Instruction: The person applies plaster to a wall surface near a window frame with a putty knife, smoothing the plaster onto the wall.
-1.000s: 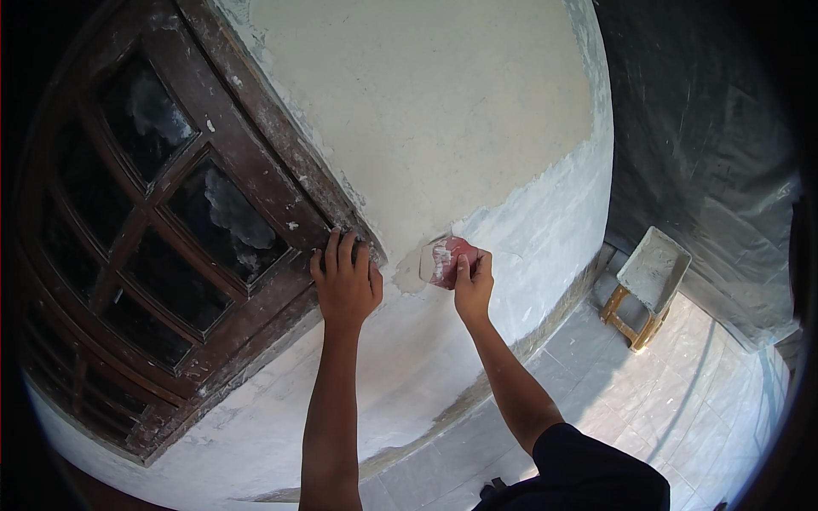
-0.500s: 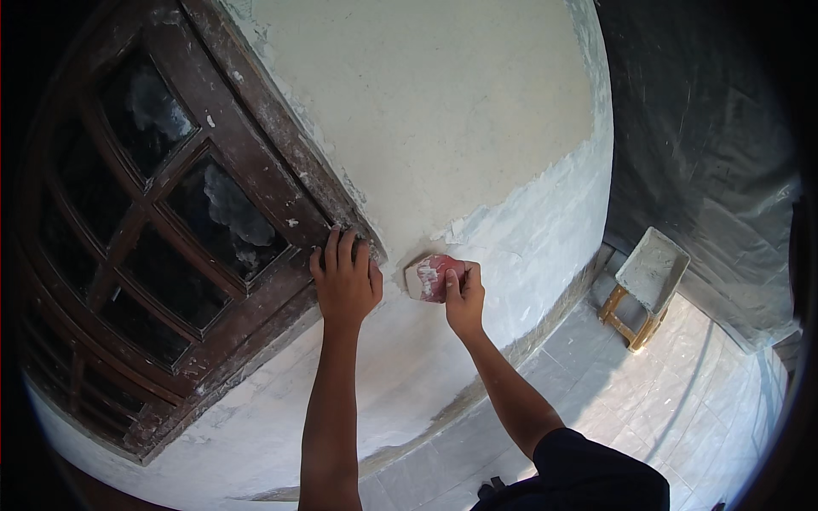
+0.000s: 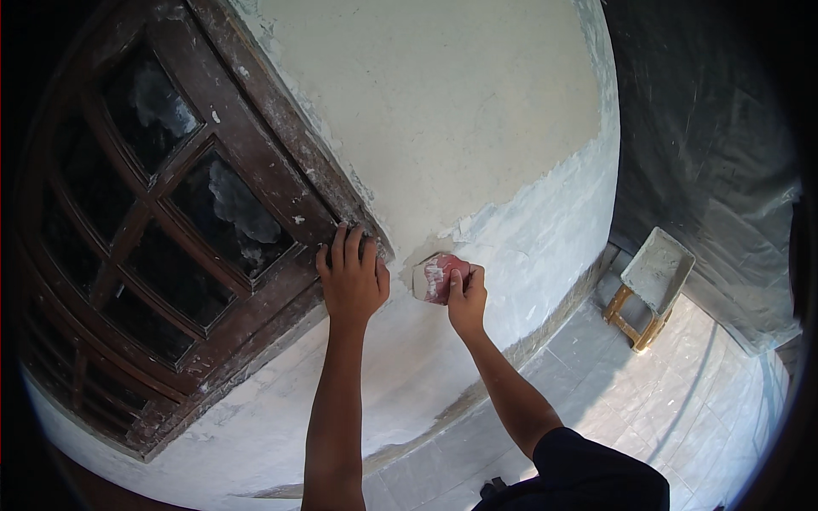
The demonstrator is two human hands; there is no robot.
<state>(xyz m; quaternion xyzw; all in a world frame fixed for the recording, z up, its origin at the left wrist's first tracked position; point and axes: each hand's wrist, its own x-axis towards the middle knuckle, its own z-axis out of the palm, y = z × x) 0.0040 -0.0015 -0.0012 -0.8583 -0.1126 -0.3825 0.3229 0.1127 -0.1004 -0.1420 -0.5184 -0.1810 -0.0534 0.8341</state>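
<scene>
Red scraper [image 3: 438, 280] juts leftward from the right hand [image 3: 468, 300] clamped on it; left hand [image 3: 353, 279] spread on wooden frame [image 3: 295, 136].

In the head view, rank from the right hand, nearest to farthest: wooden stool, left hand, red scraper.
From the right hand:
1. Red scraper, held in it
2. Left hand, to its left, on the dark wooden frame
3. Wooden stool, off to the right
</scene>
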